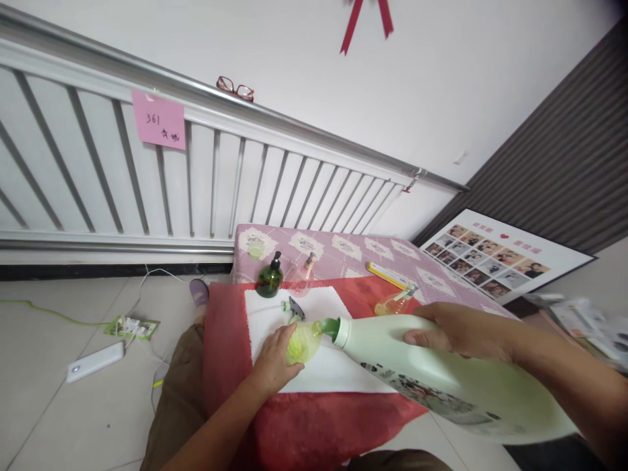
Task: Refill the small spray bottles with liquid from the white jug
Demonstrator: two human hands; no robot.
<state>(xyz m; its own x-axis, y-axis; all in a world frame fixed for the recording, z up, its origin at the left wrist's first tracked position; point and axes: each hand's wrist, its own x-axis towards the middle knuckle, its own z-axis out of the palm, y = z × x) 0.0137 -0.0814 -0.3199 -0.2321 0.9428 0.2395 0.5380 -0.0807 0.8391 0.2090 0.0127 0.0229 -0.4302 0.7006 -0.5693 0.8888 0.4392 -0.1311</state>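
My left hand (275, 360) is closed around a small yellow-green bottle (305, 343), which leans to the right with its mouth uncapped. With my right hand (439, 330) I grip a large pale-green detergent jug (456, 386) by its handle, tipped nearly on its side. The jug's green spout (331, 328) meets the small bottle's mouth; whether liquid flows between them I cannot tell. A loose dark pump head (294, 308) lies on the white cloth (318, 379) just behind my left hand. Farther back stand a dark green pump bottle (269, 280) and a clear pink pump bottle (302, 278).
A clear yellowish pump bottle (392, 303) and a yellow strip-shaped box (387, 275) lie behind the jug. A pale-green round lid (256, 249) rests at the back left. Red cloth (226, 353) covers the table front. A white radiator (206, 176) lines the wall.
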